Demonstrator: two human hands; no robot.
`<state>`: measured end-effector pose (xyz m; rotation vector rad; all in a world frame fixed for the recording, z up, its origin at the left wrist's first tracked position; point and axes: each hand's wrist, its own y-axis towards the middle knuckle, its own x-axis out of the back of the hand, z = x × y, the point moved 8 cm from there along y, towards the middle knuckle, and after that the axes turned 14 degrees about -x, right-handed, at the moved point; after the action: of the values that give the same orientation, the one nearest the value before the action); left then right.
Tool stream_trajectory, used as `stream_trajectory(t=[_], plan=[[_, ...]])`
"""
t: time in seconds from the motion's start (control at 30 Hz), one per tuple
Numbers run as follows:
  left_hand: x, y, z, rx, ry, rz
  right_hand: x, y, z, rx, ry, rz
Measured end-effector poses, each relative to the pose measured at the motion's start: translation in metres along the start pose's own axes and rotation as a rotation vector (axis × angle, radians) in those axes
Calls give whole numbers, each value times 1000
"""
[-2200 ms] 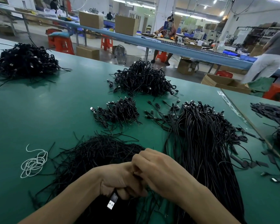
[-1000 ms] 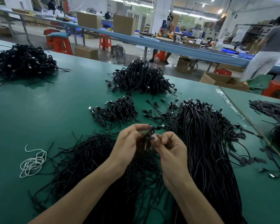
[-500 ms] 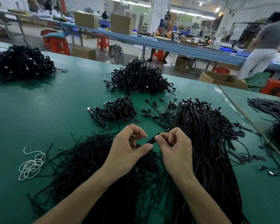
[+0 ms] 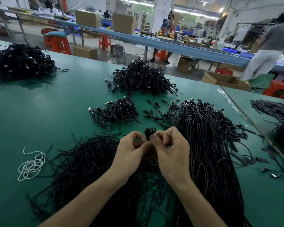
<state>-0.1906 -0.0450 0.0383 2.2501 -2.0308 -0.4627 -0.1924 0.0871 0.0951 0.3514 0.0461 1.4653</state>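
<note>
- The left hand (image 4: 129, 151) and right hand (image 4: 171, 149) are meeting above the green felt-like tabletop (image 4: 56, 112), both pinching one small coiled black cable bundle (image 4: 149, 132).
- The bundle's loops are poking up between the two thumbs, held clear of the table.
- A loose heap of thin black tie strips (image 4: 92, 161) is lying under the left wrist, and long straight black cables (image 4: 208, 145) are lying beside the right hand (no readable writing anywhere).
</note>
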Motion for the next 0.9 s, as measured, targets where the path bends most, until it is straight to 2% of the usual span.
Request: stream_trajectory(t=[0.07,0.13,0.23,0.33,0.47,0.53,0.63,0.7,0.8,0.9], plan=[[2,3,1,23,-97,-62,-4,0,-6,-56,120,81],[4,4,-1,73,-304,-122,-8,1,-8,-82,197,167],[5,3,-5,124,-497,-133,-12,2,-11,-151,325,301],[1,2,-13,152,-477,-84,-20,-3,-8,-184,395,458],[-4,5,-27,119,-451,0,-26,-8,-17,-258,369,463],[-4,4,-34,32,-350,37,-25,-8,-24,-321,395,445],[-13,-2,-46,-113,-152,175,-15,-5,-28,-352,431,398],[-15,-5,-46,-184,49,243,-7,-1,-32,-350,403,336],[-6,-6,-39,-238,374,204,12,9,-44,-349,265,128],[-7,-10,-32,-254,464,201,22,12,-39,-263,117,-1]])
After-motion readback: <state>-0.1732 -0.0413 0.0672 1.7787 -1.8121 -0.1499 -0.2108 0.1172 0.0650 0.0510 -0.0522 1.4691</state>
